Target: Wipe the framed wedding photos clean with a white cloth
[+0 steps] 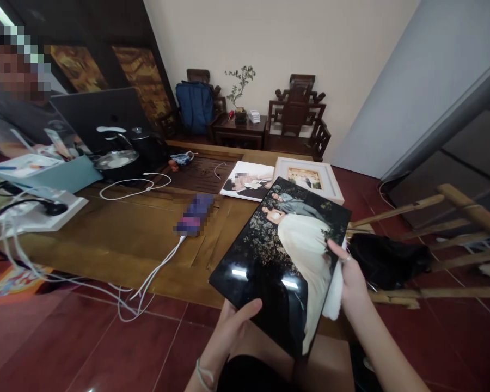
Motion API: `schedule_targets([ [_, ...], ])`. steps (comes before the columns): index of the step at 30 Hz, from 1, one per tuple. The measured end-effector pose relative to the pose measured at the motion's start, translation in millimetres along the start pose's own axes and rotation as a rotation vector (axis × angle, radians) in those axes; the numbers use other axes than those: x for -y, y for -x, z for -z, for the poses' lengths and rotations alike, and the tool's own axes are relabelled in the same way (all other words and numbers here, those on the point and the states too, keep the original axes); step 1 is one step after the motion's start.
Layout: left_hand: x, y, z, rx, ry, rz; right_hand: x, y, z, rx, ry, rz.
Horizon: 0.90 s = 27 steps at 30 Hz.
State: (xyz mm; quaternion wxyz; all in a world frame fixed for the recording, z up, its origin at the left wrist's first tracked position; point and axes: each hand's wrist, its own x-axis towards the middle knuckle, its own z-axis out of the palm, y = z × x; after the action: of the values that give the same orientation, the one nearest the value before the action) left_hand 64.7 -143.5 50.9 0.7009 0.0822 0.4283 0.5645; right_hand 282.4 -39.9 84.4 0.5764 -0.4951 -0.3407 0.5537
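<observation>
A glossy wedding photo panel point(281, 261) is held tilted in front of me, above my lap and the table's near right corner. My left hand point(234, 321) grips its lower left edge, thumb on the dark face. My right hand point(349, 277) holds the right edge, its thumb over the white gown. A white cloth point(334, 294) hangs beneath the right hand at the panel's edge. Most of the fingers are hidden behind the panel. Just beyond lie another photo panel point(245, 182) and a white-framed picture point(335, 185), both partly covered.
On the wooden table point(118, 228) are a phone point(195, 214) with white cables, a power strip point(44, 215), a teal box point(65, 177), a kettle point(147, 144) and a laptop point(102, 117). A person sits at far left. Bamboo rack point(416, 209) stands right; carved chairs point(298, 120) stand behind.
</observation>
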Motion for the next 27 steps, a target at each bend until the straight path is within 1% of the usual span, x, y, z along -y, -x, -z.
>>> schedule_targets([
  [1,1.6,1.7,2.4,-0.012,0.011,0.005,0.7,-6.5,8.0,0.026,0.020,0.011],
  [3,4.8,4.8,8.3,-0.041,0.018,0.007,8.0,-20.8,21.8,-0.003,0.026,0.052],
  [4,6.1,6.5,11.4,-0.060,0.016,0.008,14.0,-27.9,27.2,-0.053,0.012,0.067],
  [6,7.5,10.3,16.6,-0.091,0.016,0.018,28.5,-40.3,35.0,-0.195,-0.033,0.115],
  [8,6.4,13.5,19.7,-0.107,0.022,0.023,42.2,-48.2,40.8,-0.351,-0.053,0.252],
  [9,4.8,14.5,20.6,-0.114,0.024,0.019,47.4,-50.0,44.0,-0.416,-0.033,0.355],
  [10,2.7,14.9,21.2,-0.123,0.024,0.011,51.1,-50.3,47.9,-0.476,0.020,0.469],
  [11,0.1,14.6,21.9,-0.131,0.023,0.005,53.1,-49.2,52.8,-0.530,0.121,0.576],
  [12,-2.7,13.6,22.6,-0.138,0.024,0.001,53.2,-46.8,58.4,-0.563,0.270,0.663],
  [13,-5.5,12.1,23.7,-0.145,0.029,-0.004,51.7,-43.6,64.3,-0.545,0.457,0.729],
  [14,-8.0,10.0,25.0,-0.151,0.039,-0.006,48.6,-39.9,69.8,-0.467,0.660,0.778],
  [15,-10.2,7.6,26.5,-0.161,0.052,-0.016,44.0,-36.0,74.0,-0.323,0.851,0.823],
  [16,-11.9,5.0,28.1,-0.176,0.064,-0.036,38.3,-32.3,76.3,-0.122,1.006,0.863],
  [17,-13.2,2.4,29.7,-0.201,0.072,-0.062,31.5,-28.8,76.1,0.097,1.111,0.902],
  [18,-14.2,-0.1,31.1,-0.236,0.075,-0.086,23.8,-25.7,73.4,0.287,1.175,0.941],
  [19,-15.2,-2.4,32.2,-0.271,0.074,-0.106,15.6,-22.8,68.4,0.423,1.223,0.973],
  [20,-16.2,-4.4,32.9,-0.306,0.073,-0.121,7.1,-19.8,61.6,0.505,1.270,0.993],
  [21,-17.5,-6.3,33.2,-0.338,0.075,-0.130,-1.2,-16.3,53.8,0.552,1.322,1.001],
  [24,-23.0,-10.8,31.3,-0.395,0.094,-0.145,-18.6,1.0,30.3,0.611,1.522,0.952],
  [26,-27.1,-13.3,28.9,-0.412,0.100,-0.159,-17.8,17.7,17.7,0.630,1.642,0.890],
  [27,-28.9,-14.5,27.9,-0.418,0.101,-0.165,-12.6,25.9,12.1,0.638,1.681,0.859],
])
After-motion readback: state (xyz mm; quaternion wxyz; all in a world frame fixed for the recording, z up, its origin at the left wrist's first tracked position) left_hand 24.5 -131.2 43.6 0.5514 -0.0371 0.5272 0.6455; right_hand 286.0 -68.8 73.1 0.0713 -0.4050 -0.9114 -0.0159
